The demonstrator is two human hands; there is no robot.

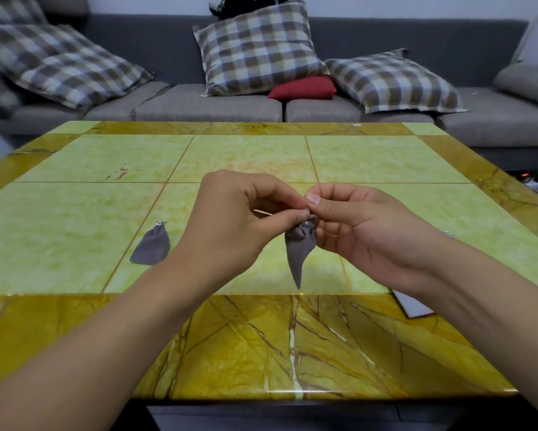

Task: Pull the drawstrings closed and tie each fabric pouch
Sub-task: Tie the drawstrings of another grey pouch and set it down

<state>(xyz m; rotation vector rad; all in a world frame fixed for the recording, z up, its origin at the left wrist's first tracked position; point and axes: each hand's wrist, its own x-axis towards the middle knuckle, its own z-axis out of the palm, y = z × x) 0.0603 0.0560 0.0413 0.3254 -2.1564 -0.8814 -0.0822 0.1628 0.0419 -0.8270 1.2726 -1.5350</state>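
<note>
Head view: left hand and right hand pinch the drawstrings atop a small grey fabric pouch. It hangs lengthwise between them, above the yellow-green marble table.

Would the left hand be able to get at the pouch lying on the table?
Probably yes, once freed. The left hand is now pinching the held pouch, but the lying pouch sits close to its left with bare table around.

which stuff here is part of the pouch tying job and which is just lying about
Part of the job:
- grey pouch hanging from both hands' pinch
- left hand, right hand
- second grey pouch lying on the table

Lying about:
- plaid cushions
- red cushion
- white card
</note>
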